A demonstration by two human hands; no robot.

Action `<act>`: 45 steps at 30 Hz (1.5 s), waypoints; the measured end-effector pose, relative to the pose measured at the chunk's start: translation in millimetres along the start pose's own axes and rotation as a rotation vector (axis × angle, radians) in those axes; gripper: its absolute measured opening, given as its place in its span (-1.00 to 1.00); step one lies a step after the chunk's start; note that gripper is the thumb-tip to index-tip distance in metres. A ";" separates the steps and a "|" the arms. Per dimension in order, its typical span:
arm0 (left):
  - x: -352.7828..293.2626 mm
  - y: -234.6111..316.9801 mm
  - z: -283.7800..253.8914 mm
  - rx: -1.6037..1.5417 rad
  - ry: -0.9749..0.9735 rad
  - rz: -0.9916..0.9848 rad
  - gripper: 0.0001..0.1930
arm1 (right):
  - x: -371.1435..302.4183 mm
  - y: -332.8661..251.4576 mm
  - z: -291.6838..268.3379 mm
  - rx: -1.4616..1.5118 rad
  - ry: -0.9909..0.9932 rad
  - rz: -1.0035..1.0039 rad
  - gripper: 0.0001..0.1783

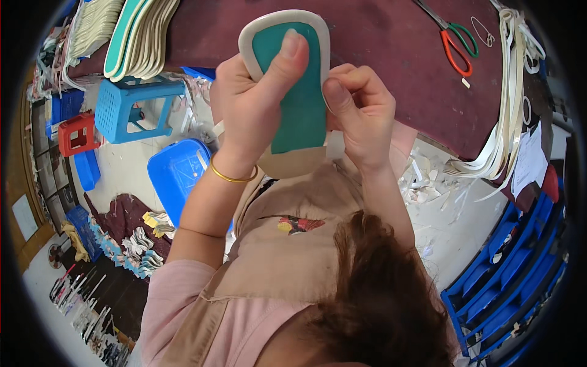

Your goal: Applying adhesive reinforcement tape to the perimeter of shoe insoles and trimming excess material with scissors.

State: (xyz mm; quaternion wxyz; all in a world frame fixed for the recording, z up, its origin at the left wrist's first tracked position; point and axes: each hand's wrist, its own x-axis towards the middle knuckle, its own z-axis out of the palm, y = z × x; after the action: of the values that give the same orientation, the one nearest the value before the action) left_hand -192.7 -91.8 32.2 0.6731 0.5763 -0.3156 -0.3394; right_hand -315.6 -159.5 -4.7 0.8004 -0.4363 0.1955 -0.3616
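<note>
left hand clamped on insole | right hand pinching its edge | white rim round top looks done | lower right edge seems outstanding

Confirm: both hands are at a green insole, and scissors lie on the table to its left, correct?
No: the head view shows the scissors on the table to the right of the green insole. The left hand and right hand are indeed at it.

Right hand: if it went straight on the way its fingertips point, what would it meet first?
The right hand would likely meet the green insole first, at its pale right edge; it already seems to be there, though exact contact is unclear.
</note>
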 end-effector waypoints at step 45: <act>32.9 -27.9 -64.3 -1.841 0.045 -0.542 -0.83 | 36.4 -57.6 -106.8 -0.668 -0.078 0.061 -0.47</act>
State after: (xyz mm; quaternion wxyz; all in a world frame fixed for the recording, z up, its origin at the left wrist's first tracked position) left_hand -124.1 -85.6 -3.1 0.7664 -0.1187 0.2319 -0.5871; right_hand -382.1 -266.9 -14.2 0.6305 -0.6821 0.2853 -0.2365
